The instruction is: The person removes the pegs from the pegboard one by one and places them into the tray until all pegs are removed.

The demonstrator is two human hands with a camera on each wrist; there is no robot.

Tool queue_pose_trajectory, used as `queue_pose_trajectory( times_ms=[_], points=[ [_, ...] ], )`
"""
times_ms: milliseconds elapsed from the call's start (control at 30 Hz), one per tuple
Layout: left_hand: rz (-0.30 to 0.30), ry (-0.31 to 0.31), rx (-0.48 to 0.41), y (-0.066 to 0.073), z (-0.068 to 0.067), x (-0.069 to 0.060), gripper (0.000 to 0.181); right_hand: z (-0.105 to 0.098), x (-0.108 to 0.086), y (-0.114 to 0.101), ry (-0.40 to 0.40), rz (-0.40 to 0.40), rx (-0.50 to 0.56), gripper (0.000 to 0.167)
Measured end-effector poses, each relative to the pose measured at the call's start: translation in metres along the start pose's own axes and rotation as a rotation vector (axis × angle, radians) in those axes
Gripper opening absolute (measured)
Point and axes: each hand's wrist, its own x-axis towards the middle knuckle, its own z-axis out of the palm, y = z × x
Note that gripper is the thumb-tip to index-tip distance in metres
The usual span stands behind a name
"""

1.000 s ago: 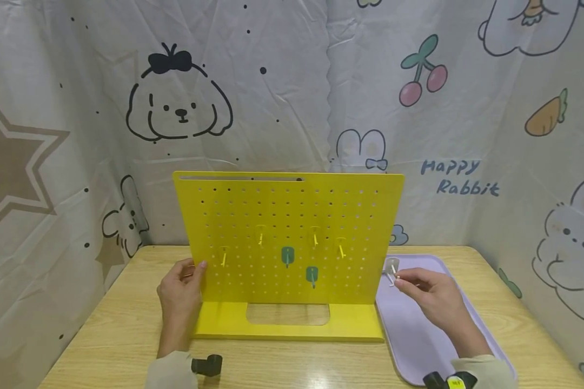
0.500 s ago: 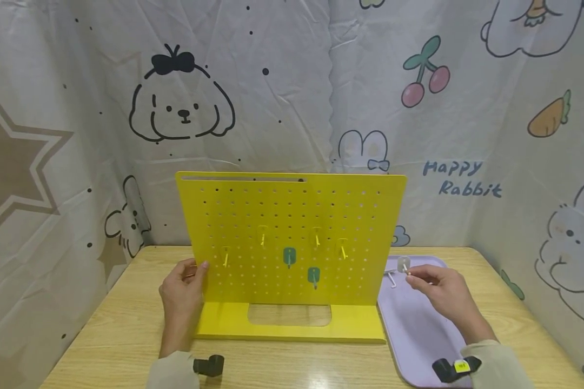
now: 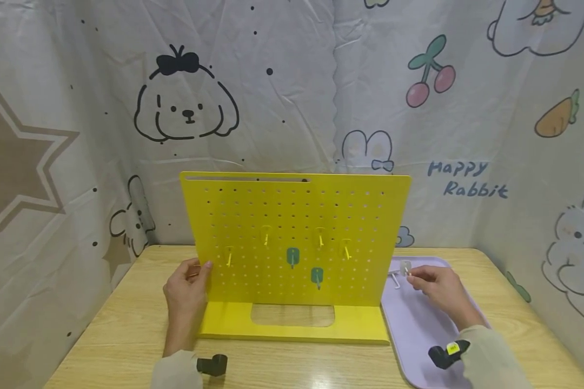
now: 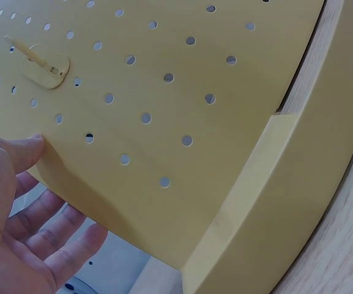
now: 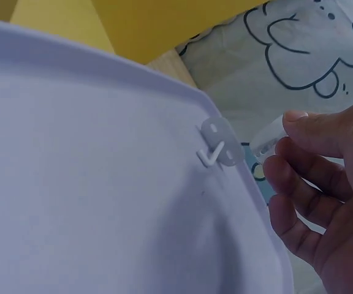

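Note:
A yellow pegboard (image 3: 292,216) stands upright on its base at the middle of the table. My left hand (image 3: 184,292) grips its left edge, thumb on the front face and fingers behind, as the left wrist view shows. At the board's right, my right hand (image 3: 443,292) pinches a white hook (image 5: 267,139) between thumb and fingers, above the far end of a lilac tray (image 3: 418,324). Another white hook (image 5: 221,141) lies in that tray near its far edge. Several yellow hooks (image 3: 266,236) and two green hooks (image 3: 317,276) are fixed on the board.
The wooden table (image 3: 121,324) extends around the board and tray. A printed curtain (image 3: 282,86) hangs behind and along both sides. The board's base has a rectangular cut-out, and the tray's left rim lies close to the base.
My right hand has moved a little to the right with the white hook, away from the hook lying in the tray. My left hand keeps its grip on the board. The head view has shifted slightly.

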Motion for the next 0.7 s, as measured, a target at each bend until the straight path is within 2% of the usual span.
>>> queue_pose_trajectory(
  times_ms=[200,433,700],
  points=[
    [-0.004,0.002,0.009,0.0,0.0,0.001,0.038,0.008,0.011,0.011,0.005,-0.029,-0.032,0.025],
    [0.003,0.008,0.015,0.001,0.0,0.001,0.039,0.014,0.018,0.019,-0.006,0.021,-0.049,0.027],
    [-0.007,-0.001,0.009,0.002,0.0,0.0,0.038,0.016,0.019,0.024,-0.022,0.029,-0.088,0.027]
  ],
)
